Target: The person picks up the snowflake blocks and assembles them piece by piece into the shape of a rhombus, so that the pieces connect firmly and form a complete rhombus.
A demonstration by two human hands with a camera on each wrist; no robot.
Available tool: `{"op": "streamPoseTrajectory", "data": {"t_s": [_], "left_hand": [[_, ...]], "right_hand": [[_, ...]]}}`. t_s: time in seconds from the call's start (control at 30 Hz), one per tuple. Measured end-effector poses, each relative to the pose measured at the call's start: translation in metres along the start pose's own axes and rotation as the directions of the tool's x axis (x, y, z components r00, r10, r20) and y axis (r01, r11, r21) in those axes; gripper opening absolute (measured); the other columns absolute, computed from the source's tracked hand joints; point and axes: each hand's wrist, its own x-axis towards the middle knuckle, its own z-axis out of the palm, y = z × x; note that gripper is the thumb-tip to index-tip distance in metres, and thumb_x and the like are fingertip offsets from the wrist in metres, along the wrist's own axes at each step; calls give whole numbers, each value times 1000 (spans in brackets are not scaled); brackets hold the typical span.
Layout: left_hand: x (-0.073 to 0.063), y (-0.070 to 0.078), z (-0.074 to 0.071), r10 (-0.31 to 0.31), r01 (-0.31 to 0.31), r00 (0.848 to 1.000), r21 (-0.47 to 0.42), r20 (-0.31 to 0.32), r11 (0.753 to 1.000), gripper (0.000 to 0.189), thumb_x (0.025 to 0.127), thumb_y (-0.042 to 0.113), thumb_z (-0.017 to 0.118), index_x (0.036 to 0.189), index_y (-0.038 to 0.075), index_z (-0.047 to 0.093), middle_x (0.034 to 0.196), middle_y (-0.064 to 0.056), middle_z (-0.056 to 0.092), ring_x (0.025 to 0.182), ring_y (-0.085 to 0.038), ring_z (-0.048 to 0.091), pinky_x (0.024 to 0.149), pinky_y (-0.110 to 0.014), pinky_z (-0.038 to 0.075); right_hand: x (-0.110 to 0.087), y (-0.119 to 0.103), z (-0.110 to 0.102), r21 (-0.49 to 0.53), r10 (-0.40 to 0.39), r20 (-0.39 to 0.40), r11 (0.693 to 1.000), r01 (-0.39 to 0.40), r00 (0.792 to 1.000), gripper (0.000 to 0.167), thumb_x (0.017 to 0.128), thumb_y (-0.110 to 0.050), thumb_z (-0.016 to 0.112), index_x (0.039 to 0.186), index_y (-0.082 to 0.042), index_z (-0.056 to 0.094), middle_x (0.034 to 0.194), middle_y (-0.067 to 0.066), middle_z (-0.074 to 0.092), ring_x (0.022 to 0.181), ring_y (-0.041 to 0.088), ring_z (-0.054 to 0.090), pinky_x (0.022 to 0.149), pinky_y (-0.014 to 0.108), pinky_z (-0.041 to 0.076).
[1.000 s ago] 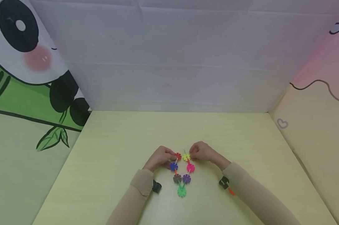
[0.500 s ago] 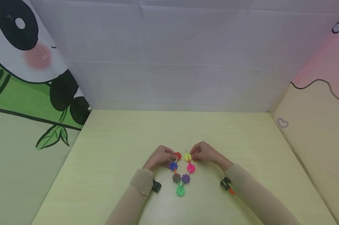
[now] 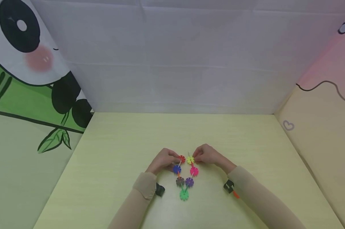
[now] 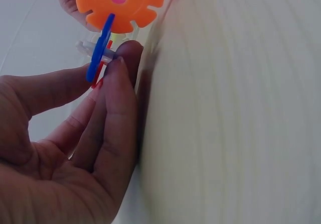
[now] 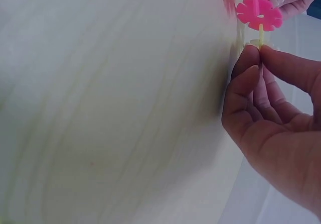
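Note:
A looped chain of slotted plastic snowflake discs lies before me, with a gap at its far end. My left hand [image 3: 163, 160] pinches the red disc [image 3: 182, 159] at one end. Across the gap, my right hand [image 3: 209, 155] holds the yellow disc [image 3: 190, 159] between thumb and fingertips; a thin pale piece [image 3: 189, 154] juts out beyond it. Down the left side run a blue disc [image 3: 177, 169] and a dark brown disc [image 3: 180, 181]. Pink [image 3: 194, 171] and purple discs [image 3: 189, 182] form the right side. The green disc [image 3: 184, 194] joins both sides nearest me.
The chain is on a pale wood-grain table [image 3: 126, 136]. A white sheet [image 3: 172, 63] hangs behind it, and printed panels stand at left [image 3: 23, 149] and right [image 3: 318, 133]. Each wrist carries a small black camera, at left [image 3: 160, 190] and right [image 3: 228, 186].
The gap between the red and yellow discs widened slightly half a second ago and is a little narrower now. Both hands keep their grips.

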Motion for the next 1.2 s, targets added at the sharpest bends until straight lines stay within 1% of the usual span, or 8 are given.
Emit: {"op": "streamPoseTrajectory", "data": {"t_s": [0.2, 0.4, 0.53, 0.7, 0.8, 0.9, 1.07, 1.2], "left_hand": [[0, 0, 0, 8, -8, 1000, 0, 2, 1000, 11, 84, 14, 73, 91, 5, 74, 78, -6, 68, 61, -16, 62, 57, -33, 53], [4, -5, -1, 3, -3, 1000, -12, 5, 1000, 10, 85, 14, 73, 90, 6, 74, 78, -7, 68, 59, -15, 60, 56, -32, 53], [4, -5, -1, 6, -6, 1000, -19, 7, 1000, 10, 85, 14, 72, 91, 6, 74, 78, -7, 68, 57, -15, 59, 56, -33, 53], [3, -5, -1, 15, -15, 1000, -30, 10, 999, 12, 85, 13, 72, 93, 4, 73, 79, -7, 68, 58, -16, 59, 56, -34, 54], [2, -5, -1, 16, -16, 1000, -27, 9, 1000, 12, 85, 12, 72, 94, 4, 73, 78, -7, 68, 58, -16, 60, 57, -34, 54], [3, -5, 0, 15, -14, 1000, -21, 5, 1000, 12, 85, 12, 72, 94, 4, 73, 78, -7, 68, 58, -16, 59, 57, -34, 54], [3, -6, 0, 7, -6, 1000, -28, 3, 1000, 11, 85, 12, 72, 93, 4, 73, 77, -7, 67, 58, -15, 59, 57, -33, 53], [4, -8, -1, 5, -5, 1000, -36, 9, 999, 12, 86, 12, 71, 93, 4, 73, 77, -7, 67, 58, -15, 59, 56, -33, 53]], "right_hand": [[-4, -4, -3, -27, -8, 0, 1000, 8, 1000, 7, 87, -9, 69, 92, -4, 70, 80, 3, 66, 71, 17, 60, 65, 32, 50], [-17, 4, -18, -118, -41, -2, 992, 41, 999, 9, 87, -16, 70, 90, -8, 70, 81, 1, 65, 73, 18, 58, 65, 31, 48], [-38, 17, -32, -210, -80, 27, 974, 84, 996, 7, 88, -17, 70, 90, -11, 69, 81, -1, 63, 73, 17, 55, 66, 33, 48], [-75, 36, -47, -320, -140, 69, 935, 155, 988, 10, 86, -16, 72, 92, -11, 67, 80, -3, 60, 74, 16, 53, 67, 33, 46], [-97, 46, -53, -361, -137, 78, 919, 156, 988, 15, 82, -17, 76, 92, -11, 65, 80, -4, 57, 74, 15, 51, 67, 32, 45], [-115, 54, -56, -364, -122, 80, 920, 143, 989, 24, 77, -18, 80, 93, -10, 64, 80, -3, 55, 74, 15, 49, 65, 31, 43], [-130, 61, -55, -352, -152, 71, 921, 167, 986, 34, 72, -21, 84, 93, -7, 62, 77, 1, 52, 72, 17, 46, 62, 30, 40], [-132, 66, -51, -359, -144, 50, 921, 152, 988, 30, 72, -20, 83, 89, -9, 61, 75, 1, 51, 71, 17, 45, 61, 30, 38]]}}
